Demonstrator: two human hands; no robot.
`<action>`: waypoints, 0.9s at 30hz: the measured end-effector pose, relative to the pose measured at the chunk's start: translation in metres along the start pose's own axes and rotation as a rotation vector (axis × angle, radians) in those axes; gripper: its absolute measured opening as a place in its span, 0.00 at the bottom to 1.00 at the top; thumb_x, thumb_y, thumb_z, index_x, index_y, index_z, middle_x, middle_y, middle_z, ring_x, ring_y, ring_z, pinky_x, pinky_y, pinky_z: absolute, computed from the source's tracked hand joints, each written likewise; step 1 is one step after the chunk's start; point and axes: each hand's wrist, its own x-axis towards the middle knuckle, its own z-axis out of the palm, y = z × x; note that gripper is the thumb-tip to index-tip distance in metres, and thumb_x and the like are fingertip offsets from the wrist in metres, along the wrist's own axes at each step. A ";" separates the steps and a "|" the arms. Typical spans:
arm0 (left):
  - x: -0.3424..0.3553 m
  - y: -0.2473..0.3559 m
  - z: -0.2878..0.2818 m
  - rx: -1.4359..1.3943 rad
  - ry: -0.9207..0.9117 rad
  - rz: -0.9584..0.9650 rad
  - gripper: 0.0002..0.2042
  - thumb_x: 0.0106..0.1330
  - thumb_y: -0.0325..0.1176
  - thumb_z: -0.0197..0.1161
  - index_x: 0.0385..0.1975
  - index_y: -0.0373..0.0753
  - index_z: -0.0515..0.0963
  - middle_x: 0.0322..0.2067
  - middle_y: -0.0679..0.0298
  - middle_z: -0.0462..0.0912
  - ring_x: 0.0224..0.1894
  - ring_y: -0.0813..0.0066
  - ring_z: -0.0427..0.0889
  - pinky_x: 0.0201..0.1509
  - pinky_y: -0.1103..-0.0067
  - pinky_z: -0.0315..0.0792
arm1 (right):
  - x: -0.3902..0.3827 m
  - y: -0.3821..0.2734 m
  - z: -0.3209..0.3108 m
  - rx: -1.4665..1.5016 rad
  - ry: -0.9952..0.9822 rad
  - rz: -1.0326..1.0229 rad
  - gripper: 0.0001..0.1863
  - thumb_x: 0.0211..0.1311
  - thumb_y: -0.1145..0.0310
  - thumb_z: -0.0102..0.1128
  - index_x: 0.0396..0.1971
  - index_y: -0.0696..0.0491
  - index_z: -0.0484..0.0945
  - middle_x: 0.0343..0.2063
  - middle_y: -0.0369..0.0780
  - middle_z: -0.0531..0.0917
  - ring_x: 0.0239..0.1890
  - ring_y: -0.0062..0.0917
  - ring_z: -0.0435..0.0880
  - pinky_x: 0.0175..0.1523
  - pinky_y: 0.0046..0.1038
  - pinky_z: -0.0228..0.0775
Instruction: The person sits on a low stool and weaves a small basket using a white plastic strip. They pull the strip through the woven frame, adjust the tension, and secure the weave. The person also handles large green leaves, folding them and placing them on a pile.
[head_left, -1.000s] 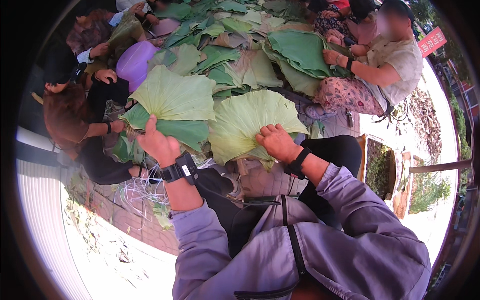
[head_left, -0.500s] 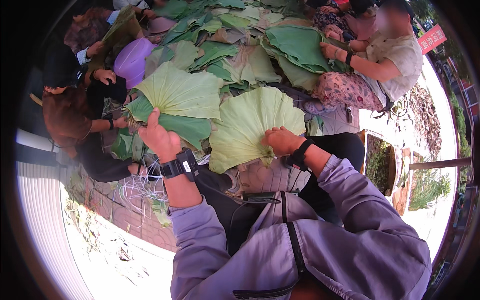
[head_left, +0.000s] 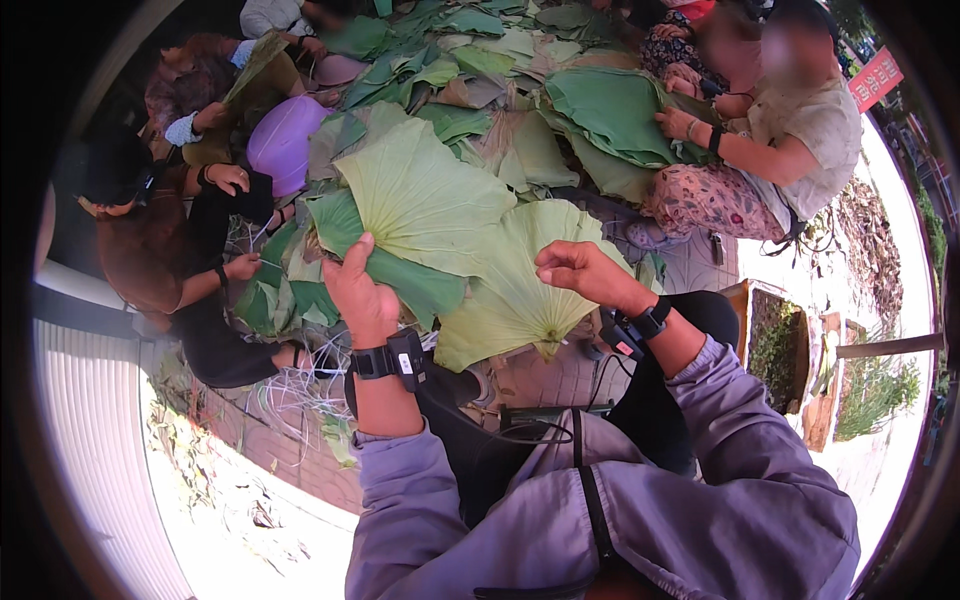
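Note:
My left hand [head_left: 362,295] is closed on the edge of a few lotus leaves, its thumb on top. The upper one is a pale green lotus leaf [head_left: 425,200] with spreading veins; a darker green leaf [head_left: 410,285] shows beneath it. Partly under these, in front of my knees, a broad yellow-green lotus leaf [head_left: 530,300] lies spread. Over its right side hovers my right hand [head_left: 595,275], fingers curled in toward the thumb with nothing visible between them. Both wrists carry black straps with small devices.
A large heap of lotus leaves [head_left: 460,65] spreads ahead. At right, a seated person [head_left: 790,130] handles dark green leaves [head_left: 610,110]. Several people sit at left, near a purple rounded thing [head_left: 285,145]. White strings [head_left: 295,375] lie on the paving at left; a planter [head_left: 770,335] stands at right.
My right hand has come off the centre of the yellow-green leaf and lifted, its fingers curling. My left hand has brought its leaves rightward, overlapping that leaf more.

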 end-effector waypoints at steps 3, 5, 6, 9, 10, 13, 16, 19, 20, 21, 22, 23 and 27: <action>-0.003 -0.007 0.005 -0.007 -0.071 -0.075 0.22 0.62 0.18 0.63 0.58 0.33 0.74 0.52 0.59 0.83 0.53 0.64 0.83 0.61 0.67 0.76 | -0.001 0.002 -0.005 0.177 0.037 0.051 0.10 0.69 0.72 0.65 0.47 0.58 0.81 0.37 0.32 0.84 0.43 0.15 0.81 0.53 0.22 0.73; -0.007 -0.014 0.013 0.013 -0.098 -0.093 0.22 0.62 0.18 0.62 0.58 0.33 0.74 0.52 0.59 0.83 0.53 0.64 0.83 0.61 0.67 0.75 | 0.002 -0.001 -0.008 0.179 0.073 0.053 0.11 0.69 0.72 0.65 0.48 0.58 0.81 0.38 0.32 0.84 0.44 0.15 0.81 0.53 0.22 0.73; -0.008 -0.017 0.015 0.024 -0.111 -0.103 0.22 0.63 0.18 0.62 0.58 0.33 0.74 0.52 0.59 0.83 0.53 0.64 0.83 0.61 0.67 0.75 | 0.005 -0.003 -0.009 0.181 0.092 0.053 0.11 0.69 0.73 0.65 0.48 0.58 0.81 0.38 0.32 0.84 0.44 0.15 0.81 0.53 0.22 0.73; -0.015 -0.030 0.024 0.043 -0.144 -0.154 0.21 0.63 0.18 0.61 0.58 0.33 0.74 0.52 0.58 0.83 0.53 0.65 0.83 0.62 0.68 0.75 | 0.015 -0.016 0.000 0.208 0.118 -0.034 0.13 0.69 0.71 0.66 0.50 0.58 0.80 0.40 0.33 0.84 0.45 0.16 0.81 0.53 0.23 0.74; -0.017 -0.033 0.029 0.048 -0.155 -0.165 0.21 0.63 0.18 0.61 0.58 0.33 0.74 0.52 0.58 0.83 0.52 0.65 0.83 0.62 0.67 0.75 | 0.019 -0.020 0.002 0.220 0.120 -0.068 0.14 0.69 0.71 0.66 0.50 0.59 0.79 0.41 0.33 0.84 0.45 0.16 0.81 0.54 0.23 0.74; -0.022 -0.043 0.039 0.079 -0.190 -0.208 0.23 0.63 0.18 0.61 0.60 0.34 0.72 0.54 0.58 0.82 0.54 0.64 0.82 0.63 0.67 0.74 | 0.024 -0.035 0.007 0.196 0.090 -0.077 0.20 0.70 0.68 0.66 0.57 0.60 0.75 0.49 0.39 0.82 0.50 0.20 0.80 0.56 0.25 0.75; -0.035 -0.050 0.055 0.072 -0.236 -0.249 0.24 0.63 0.16 0.60 0.60 0.34 0.71 0.55 0.62 0.80 0.54 0.72 0.80 0.62 0.73 0.71 | 0.027 -0.034 0.010 0.167 0.131 -0.087 0.25 0.70 0.67 0.67 0.61 0.61 0.71 0.52 0.43 0.80 0.52 0.23 0.80 0.57 0.27 0.76; -0.043 -0.056 0.060 0.113 -0.309 -0.284 0.23 0.65 0.18 0.61 0.61 0.33 0.70 0.56 0.62 0.79 0.55 0.73 0.78 0.63 0.74 0.70 | 0.029 -0.034 0.017 0.187 0.188 -0.074 0.29 0.68 0.63 0.69 0.62 0.62 0.70 0.52 0.45 0.80 0.52 0.25 0.80 0.57 0.29 0.76; -0.046 -0.058 0.060 0.127 -0.331 -0.292 0.23 0.66 0.18 0.61 0.61 0.33 0.69 0.56 0.61 0.79 0.56 0.73 0.78 0.64 0.74 0.70 | 0.029 -0.032 0.018 0.186 0.197 -0.060 0.32 0.66 0.60 0.71 0.62 0.63 0.70 0.52 0.46 0.80 0.52 0.27 0.81 0.56 0.30 0.76; -0.049 -0.060 0.062 0.141 -0.351 -0.299 0.24 0.66 0.19 0.62 0.62 0.33 0.69 0.57 0.61 0.78 0.56 0.73 0.78 0.64 0.74 0.70 | 0.029 -0.030 0.018 0.184 0.204 -0.045 0.34 0.65 0.57 0.72 0.62 0.63 0.70 0.53 0.48 0.80 0.52 0.29 0.81 0.56 0.31 0.76; -0.052 -0.061 0.062 0.154 -0.370 -0.304 0.24 0.66 0.19 0.62 0.63 0.32 0.68 0.57 0.61 0.78 0.57 0.73 0.77 0.64 0.74 0.69 | 0.029 -0.030 0.018 0.183 0.200 -0.029 0.35 0.65 0.56 0.72 0.62 0.64 0.70 0.53 0.48 0.80 0.51 0.30 0.81 0.56 0.31 0.76; -0.053 -0.063 0.062 0.157 -0.406 -0.293 0.25 0.67 0.21 0.63 0.64 0.32 0.66 0.58 0.61 0.77 0.58 0.74 0.77 0.65 0.74 0.69 | 0.028 -0.028 0.018 0.182 0.195 -0.012 0.36 0.65 0.55 0.72 0.62 0.64 0.70 0.53 0.48 0.80 0.51 0.30 0.81 0.56 0.31 0.76; -0.057 -0.061 0.063 0.159 -0.446 -0.315 0.25 0.69 0.23 0.62 0.65 0.32 0.66 0.59 0.61 0.76 0.59 0.74 0.76 0.66 0.74 0.68 | 0.025 -0.034 0.019 0.195 0.172 0.025 0.40 0.63 0.52 0.73 0.64 0.64 0.68 0.53 0.48 0.79 0.52 0.30 0.81 0.56 0.31 0.76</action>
